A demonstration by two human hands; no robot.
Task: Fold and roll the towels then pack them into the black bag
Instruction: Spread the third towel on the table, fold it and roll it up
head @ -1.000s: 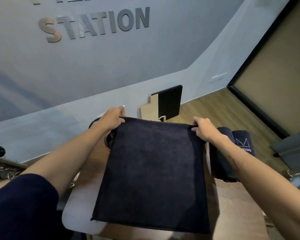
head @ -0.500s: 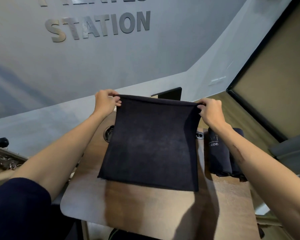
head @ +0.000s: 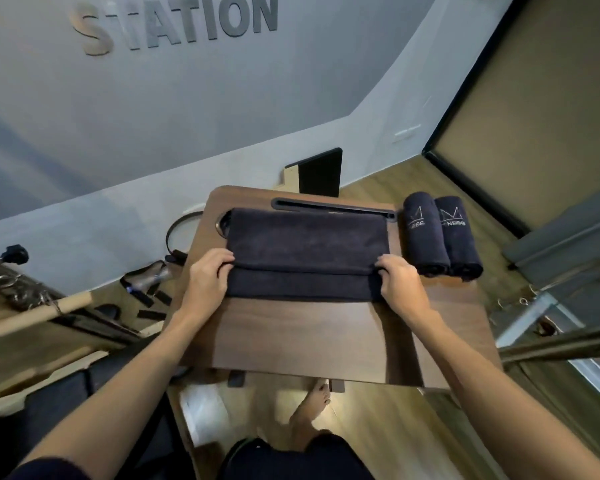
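Currently, the folded dark navy terry towel (head: 305, 254) lies on the brown wooden table (head: 291, 337), long axis left-right. Left hand (head: 207, 277) and right hand (head: 397, 280) pinch its fold ends. Right of it, two rolled navy towels (head: 442, 235) read "NESS"; wall lettering (head: 177, 24) reads "STATION".

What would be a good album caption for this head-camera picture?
Both hands, left and right, fold a dark towel on a wooden table beside two rolled towels.

- Your towel (head: 305, 252) on the worktop (head: 291, 337) is plain dark navy, no pattern.
- The worktop is dark brown with a wood grain.
- Your two rolled towels (head: 442, 233) are dark navy too, each with a pale crown-like mark and lettering.
- The wall (head: 153, 109) is grey, its letters (head: 177, 26) darker grey.
- The floor (head: 378, 420) is light wood.
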